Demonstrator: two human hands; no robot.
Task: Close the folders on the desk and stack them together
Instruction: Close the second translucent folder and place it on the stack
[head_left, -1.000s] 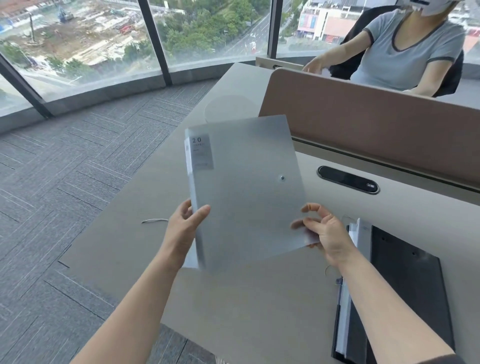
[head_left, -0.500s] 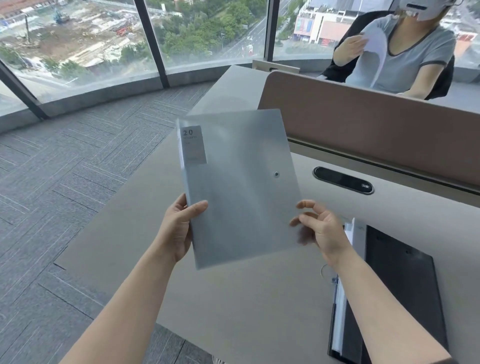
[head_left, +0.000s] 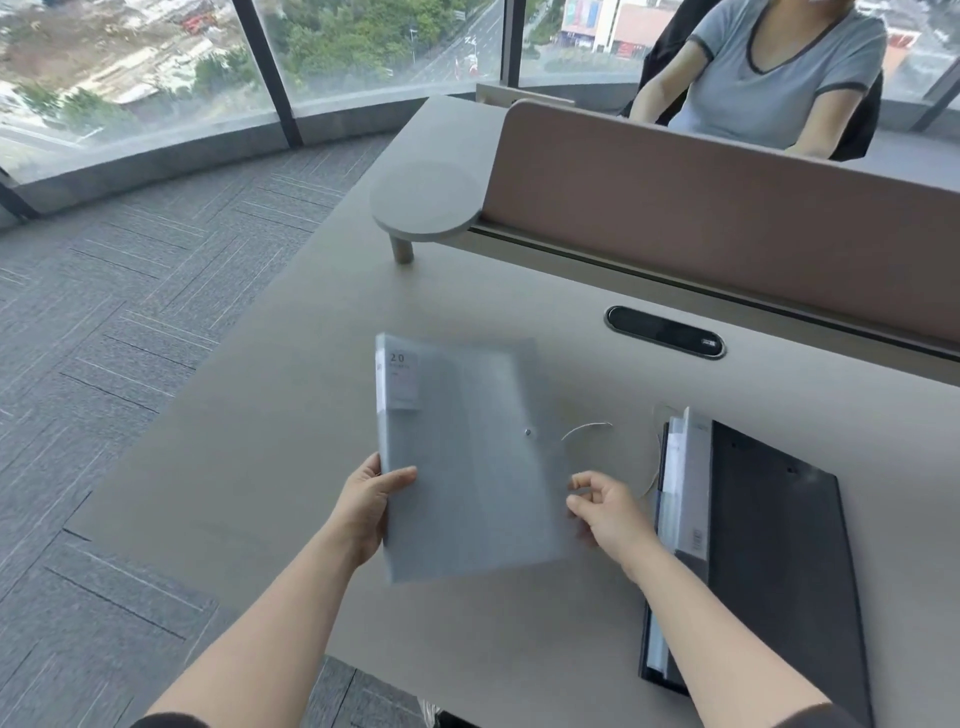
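Observation:
A closed, translucent grey folder (head_left: 467, 457) with a "20" label near its spine is held low over the desk (head_left: 291, 415). My left hand (head_left: 371, 506) grips its spine edge, thumb on the cover. My right hand (head_left: 605, 506) pinches the folder's right edge. A thin elastic cord (head_left: 584, 430) loops out beside the cover's small button. To the right, a black folder (head_left: 769, 561) lies closed on the desk with white and clear sheets showing along its left side.
A brown divider panel (head_left: 727, 218) runs along the back of the desk, with a black cable port (head_left: 665, 332) in front of it. A small round shelf (head_left: 426, 205) sits at the panel's left end. Another person sits behind the panel. Carpet floor lies left.
The grey folder has come down from being raised and tilted to lying nearly flat just above the desk. Both hands kept their hold. The camera view tipped downward.

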